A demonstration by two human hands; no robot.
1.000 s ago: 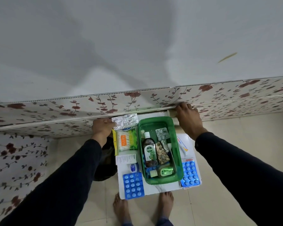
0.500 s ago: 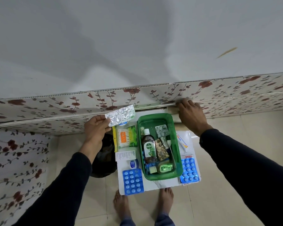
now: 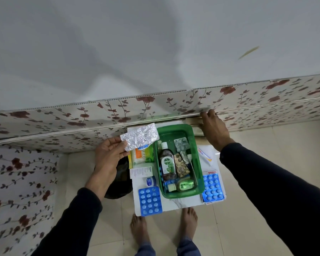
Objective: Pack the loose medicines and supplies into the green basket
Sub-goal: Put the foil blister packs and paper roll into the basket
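The green basket stands on a small white table and holds a brown Dettol bottle, a green bottle, blister strips and other small items. My left hand pinches a silver foil blister strip, lifted above the table's far left corner, left of the basket. My right hand rests on the ledge behind the basket's far right corner. Loose on the table lie two blue pill packs, a cotton-bud pack, a white box, a small blue jar and a tube.
A floral-patterned wall panel runs right behind the table. A dark bag sits on the floor to the table's left. My bare feet stand on the tiled floor at the table's near edge.
My left hand has picked the silver foil strip up from the table's far left corner and raised it, moving slightly left. My right hand has stayed on the ledge.
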